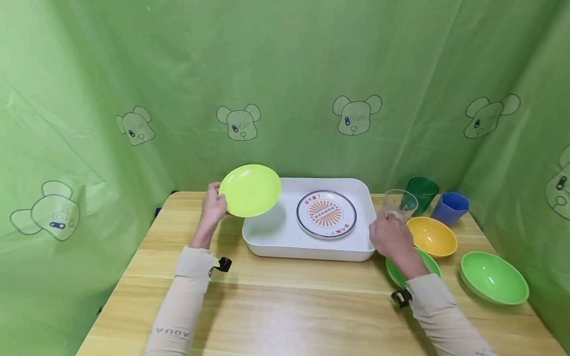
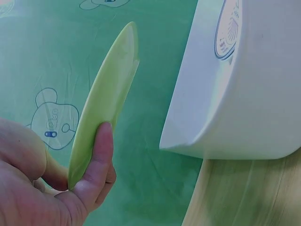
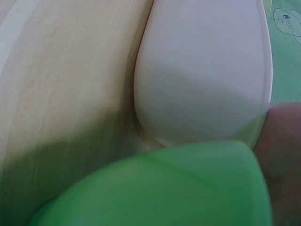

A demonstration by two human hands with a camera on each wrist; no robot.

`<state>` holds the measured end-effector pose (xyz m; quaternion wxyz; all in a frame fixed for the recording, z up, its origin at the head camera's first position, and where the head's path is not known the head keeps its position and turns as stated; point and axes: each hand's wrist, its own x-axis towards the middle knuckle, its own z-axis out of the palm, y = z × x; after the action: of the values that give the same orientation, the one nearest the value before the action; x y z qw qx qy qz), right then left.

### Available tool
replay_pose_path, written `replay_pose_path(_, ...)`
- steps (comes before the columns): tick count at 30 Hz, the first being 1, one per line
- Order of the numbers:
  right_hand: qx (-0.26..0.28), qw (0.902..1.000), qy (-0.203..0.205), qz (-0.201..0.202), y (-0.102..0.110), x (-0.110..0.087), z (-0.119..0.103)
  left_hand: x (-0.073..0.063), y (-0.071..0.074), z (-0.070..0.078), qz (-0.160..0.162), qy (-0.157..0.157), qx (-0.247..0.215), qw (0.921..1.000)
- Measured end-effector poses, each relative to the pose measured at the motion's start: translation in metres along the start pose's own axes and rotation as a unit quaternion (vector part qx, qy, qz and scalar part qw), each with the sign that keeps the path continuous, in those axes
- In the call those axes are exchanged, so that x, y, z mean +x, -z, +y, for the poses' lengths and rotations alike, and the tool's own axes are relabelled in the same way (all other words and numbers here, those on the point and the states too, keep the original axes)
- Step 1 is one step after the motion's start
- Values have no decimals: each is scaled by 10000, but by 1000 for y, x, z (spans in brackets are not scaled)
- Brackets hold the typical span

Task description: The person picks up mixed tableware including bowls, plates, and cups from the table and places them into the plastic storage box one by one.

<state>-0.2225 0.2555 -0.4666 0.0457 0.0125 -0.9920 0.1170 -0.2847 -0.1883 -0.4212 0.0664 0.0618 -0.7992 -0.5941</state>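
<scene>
Raised over the table at the tray's left end, a yellow-green plate (image 1: 250,191) is tilted on edge. My left hand (image 1: 213,203) pinches its rim, with a finger laid along one face, as the left wrist view shows. Beside the white tray's right end, my right hand (image 1: 392,237) has curled fingers at the lower part of a clear cup (image 1: 401,200); the hand hides the cup's base. Below that wrist is a green bowl (image 1: 416,267), which fills the lower right wrist view. A white plate (image 1: 327,214) with an orange sunburst print lies in the tray (image 1: 307,252).
Behind the clear cup stand a dark green cup (image 1: 423,190) and a blue cup (image 1: 451,208). An orange bowl (image 1: 432,237) and another green bowl (image 1: 494,278) sit on the right of the wooden table (image 1: 285,316). A green curtain (image 1: 294,59) encloses the back and sides.
</scene>
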Motion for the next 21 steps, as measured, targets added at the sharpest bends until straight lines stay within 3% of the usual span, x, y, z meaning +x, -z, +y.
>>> replay_pose_path(9, 51, 9999, -87, -93, 0, -1, -1, -4, -10, 4, -85, -167, -44, 9998)
replay_pose_path(21, 103, 9999, -39, 8, -1, 0, 0, -9, -27, 6, -274, -135, -152, 9994)
